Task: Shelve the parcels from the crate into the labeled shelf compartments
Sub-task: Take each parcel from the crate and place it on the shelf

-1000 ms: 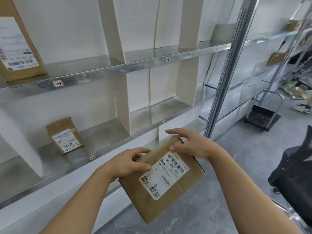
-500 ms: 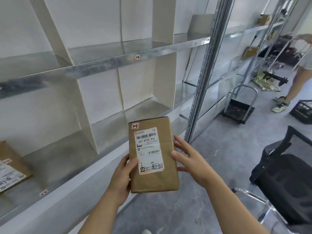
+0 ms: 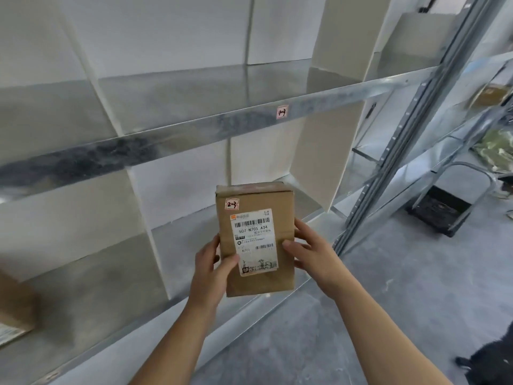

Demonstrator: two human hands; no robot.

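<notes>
Parcel upright between both hands, left hand and right hand gripping its sides.

on the parcel, the white label reads 507-n705 a34 — the small sticker says 2-3.

The left hand and right hand are bare, and their thumbnails look short. The left forearm and right forearm are uncovered down to the bottom edge of the view.
</notes>
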